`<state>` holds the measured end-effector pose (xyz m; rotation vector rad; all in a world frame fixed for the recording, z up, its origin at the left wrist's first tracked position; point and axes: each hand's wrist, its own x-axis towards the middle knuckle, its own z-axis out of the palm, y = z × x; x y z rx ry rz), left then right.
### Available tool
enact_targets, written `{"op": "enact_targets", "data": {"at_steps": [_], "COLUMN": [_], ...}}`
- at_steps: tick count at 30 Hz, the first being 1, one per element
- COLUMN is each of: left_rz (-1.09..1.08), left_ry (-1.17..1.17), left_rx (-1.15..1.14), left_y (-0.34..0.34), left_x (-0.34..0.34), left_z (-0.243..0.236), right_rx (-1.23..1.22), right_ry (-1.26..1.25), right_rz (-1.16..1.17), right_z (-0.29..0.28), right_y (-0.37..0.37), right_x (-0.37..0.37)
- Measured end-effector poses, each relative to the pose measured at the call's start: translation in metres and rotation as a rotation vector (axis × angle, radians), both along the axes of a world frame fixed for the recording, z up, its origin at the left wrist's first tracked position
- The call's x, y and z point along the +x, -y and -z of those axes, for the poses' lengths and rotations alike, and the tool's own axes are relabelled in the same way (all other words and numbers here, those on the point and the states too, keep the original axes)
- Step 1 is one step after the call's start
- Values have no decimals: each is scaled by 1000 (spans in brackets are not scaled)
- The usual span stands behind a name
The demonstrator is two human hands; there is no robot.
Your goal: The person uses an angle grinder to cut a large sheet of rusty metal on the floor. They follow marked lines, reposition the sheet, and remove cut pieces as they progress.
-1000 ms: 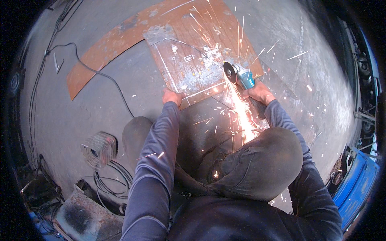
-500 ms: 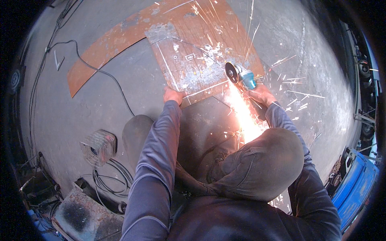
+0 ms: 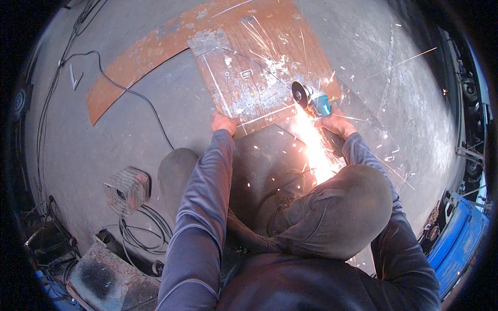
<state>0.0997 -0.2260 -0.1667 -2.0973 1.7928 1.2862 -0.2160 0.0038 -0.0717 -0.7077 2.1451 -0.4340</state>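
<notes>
My right hand [image 3: 336, 123] is closed around a teal angle grinder [image 3: 321, 104]. Its dark disc [image 3: 300, 95] meets a rusty, paint-worn metal sheet [image 3: 280, 44] near the right end of a white marked line [image 3: 267, 116]. A bright stream of sparks [image 3: 319, 150] pours from there toward my right knee, and finer sparks fly beyond the tool. At the sheet's near left corner, my left hand [image 3: 226, 123] grips the edge, its fingers closed on the metal. More white lines are drawn along the sheet's left side.
A curved rusty strip [image 3: 124, 75] extends left from the sheet. A black cable [image 3: 129, 92] crosses the floor beside it, near a small angled metal piece [image 3: 76, 79]. Left of my knee stands a ribbed metal box [image 3: 127, 190] with coiled cable [image 3: 150, 228]. A blue object [image 3: 459, 233] lies far right.
The grinder has shifted very slightly to the right and toward me. The spark pattern differs, while my left hand stays on the sheet's corner.
</notes>
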Motion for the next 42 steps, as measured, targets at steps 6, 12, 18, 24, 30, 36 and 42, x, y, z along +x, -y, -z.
{"op": "enact_targets", "data": {"at_steps": [6, 12, 18, 24, 30, 36, 42], "left_rz": [3, 4, 28, 4, -2, -9, 8], "left_ry": [-87, -59, -82, -75, -65, -56, -33], "left_rx": [40, 42, 38, 16, 22, 55, 54], "left_y": [4, 5, 3, 3, 3, 3, 5], "left_x": [8, 9, 0, 7, 5, 2, 2], "left_z": [9, 15, 18, 18, 13, 8, 10], "right_rx": [272, 143, 135, 144, 248, 194, 282], "right_ry": [-112, -73, 0, -102, -165, -80, -134], "right_rz": [-53, 44, 37, -57, -29, 21, 8], "right_z": [-11, -1, 14, -14, -23, -28, -18], "right_y": [20, 13, -5, 16, 28, 32, 36], "right_x": [7, 8, -9, 8, 14, 9, 5]}}
